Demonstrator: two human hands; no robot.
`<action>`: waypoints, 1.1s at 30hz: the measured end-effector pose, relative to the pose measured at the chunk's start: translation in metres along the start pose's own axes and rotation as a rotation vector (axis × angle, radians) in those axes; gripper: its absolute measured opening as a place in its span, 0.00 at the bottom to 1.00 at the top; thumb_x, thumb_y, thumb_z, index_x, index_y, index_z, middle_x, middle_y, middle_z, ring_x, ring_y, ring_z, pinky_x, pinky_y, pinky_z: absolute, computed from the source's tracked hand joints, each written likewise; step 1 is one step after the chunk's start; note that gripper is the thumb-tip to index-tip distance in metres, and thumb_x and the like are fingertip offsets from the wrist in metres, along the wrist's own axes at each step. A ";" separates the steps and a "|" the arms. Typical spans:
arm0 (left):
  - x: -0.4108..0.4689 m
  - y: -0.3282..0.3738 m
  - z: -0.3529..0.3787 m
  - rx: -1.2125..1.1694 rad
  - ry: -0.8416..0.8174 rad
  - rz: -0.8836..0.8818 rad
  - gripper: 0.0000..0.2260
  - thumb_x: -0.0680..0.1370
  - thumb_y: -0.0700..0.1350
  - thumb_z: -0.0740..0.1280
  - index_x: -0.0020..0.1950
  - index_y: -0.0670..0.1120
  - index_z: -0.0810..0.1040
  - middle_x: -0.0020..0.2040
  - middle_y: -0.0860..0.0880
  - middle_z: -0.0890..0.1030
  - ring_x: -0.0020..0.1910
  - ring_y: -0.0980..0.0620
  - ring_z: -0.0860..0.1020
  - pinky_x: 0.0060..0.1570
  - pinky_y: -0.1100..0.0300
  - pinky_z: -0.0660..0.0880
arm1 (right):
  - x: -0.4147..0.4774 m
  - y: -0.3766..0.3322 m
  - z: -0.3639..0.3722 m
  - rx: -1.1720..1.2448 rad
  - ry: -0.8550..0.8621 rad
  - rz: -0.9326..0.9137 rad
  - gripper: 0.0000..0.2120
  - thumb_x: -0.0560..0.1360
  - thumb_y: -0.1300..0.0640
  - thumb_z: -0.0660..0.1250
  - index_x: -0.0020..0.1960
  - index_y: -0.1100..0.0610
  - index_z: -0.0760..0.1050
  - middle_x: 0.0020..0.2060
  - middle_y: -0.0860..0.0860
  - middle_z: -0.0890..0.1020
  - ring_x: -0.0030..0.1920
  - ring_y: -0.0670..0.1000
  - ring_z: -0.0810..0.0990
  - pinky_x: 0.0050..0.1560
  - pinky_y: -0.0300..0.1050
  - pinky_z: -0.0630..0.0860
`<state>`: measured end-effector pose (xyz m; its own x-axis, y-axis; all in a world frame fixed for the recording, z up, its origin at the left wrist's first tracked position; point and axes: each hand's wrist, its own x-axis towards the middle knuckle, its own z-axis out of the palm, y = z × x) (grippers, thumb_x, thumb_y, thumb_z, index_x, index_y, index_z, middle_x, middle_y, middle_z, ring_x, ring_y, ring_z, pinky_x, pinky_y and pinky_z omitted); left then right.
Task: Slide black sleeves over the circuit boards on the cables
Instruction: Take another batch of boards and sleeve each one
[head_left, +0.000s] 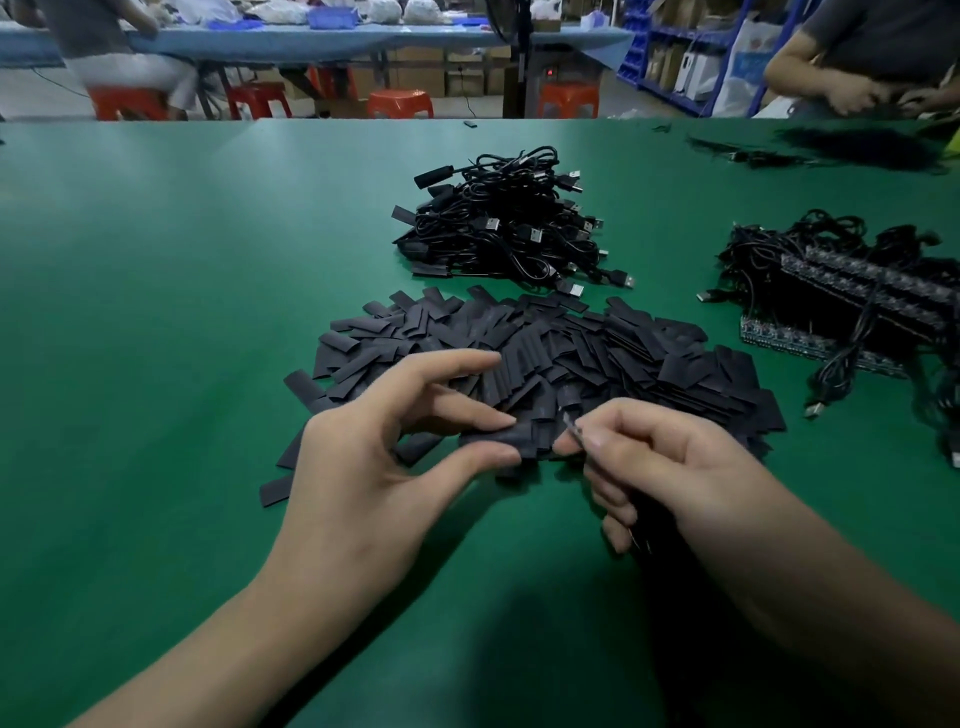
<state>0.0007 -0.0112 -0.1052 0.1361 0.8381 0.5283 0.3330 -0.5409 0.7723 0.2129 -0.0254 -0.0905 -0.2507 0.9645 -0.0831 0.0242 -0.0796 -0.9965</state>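
The left hand (374, 467) is pinching one black sleeve (498, 436) between thumb and fingertips, just above the sleeve pile (597, 353). The right hand (670, 462) is pinching a circuit board (573, 429), whose tip is meeting the sleeve's mouth. Squeezing the mouth open and keeping the board level should be helping entry.

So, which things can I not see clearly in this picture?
Head view:
1. Circuit board: only its tip shows; the right hand covers the rest.
2. Its cable: hidden under that hand.
3. Sleeve pinched by the left hand: whether the board is inside is too blurred.
4. Cable bundle: cut by the right edge.
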 end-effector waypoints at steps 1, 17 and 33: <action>0.000 0.000 0.001 0.000 -0.001 -0.002 0.23 0.70 0.47 0.80 0.64 0.54 0.79 0.46 0.62 0.86 0.50 0.60 0.85 0.57 0.71 0.73 | -0.002 -0.001 -0.001 -0.098 -0.005 -0.031 0.12 0.74 0.48 0.67 0.45 0.57 0.81 0.29 0.48 0.72 0.30 0.48 0.72 0.33 0.38 0.75; 0.001 0.002 -0.004 0.259 -0.129 0.120 0.22 0.72 0.50 0.78 0.65 0.53 0.79 0.48 0.64 0.85 0.52 0.67 0.82 0.57 0.73 0.73 | -0.006 -0.001 -0.002 -0.448 0.025 -0.122 0.04 0.75 0.49 0.70 0.45 0.46 0.84 0.30 0.44 0.75 0.31 0.45 0.72 0.32 0.39 0.70; 0.000 0.000 -0.007 0.405 -0.307 0.279 0.19 0.80 0.54 0.71 0.71 0.54 0.76 0.55 0.63 0.83 0.56 0.64 0.80 0.58 0.62 0.77 | -0.004 0.001 -0.010 -0.311 -0.137 0.039 0.08 0.78 0.53 0.69 0.45 0.55 0.84 0.30 0.50 0.76 0.29 0.46 0.74 0.32 0.39 0.73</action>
<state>-0.0058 -0.0113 -0.1025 0.5142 0.6826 0.5193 0.5681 -0.7247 0.3900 0.2239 -0.0263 -0.0910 -0.3708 0.9178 -0.1417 0.3248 -0.0148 -0.9457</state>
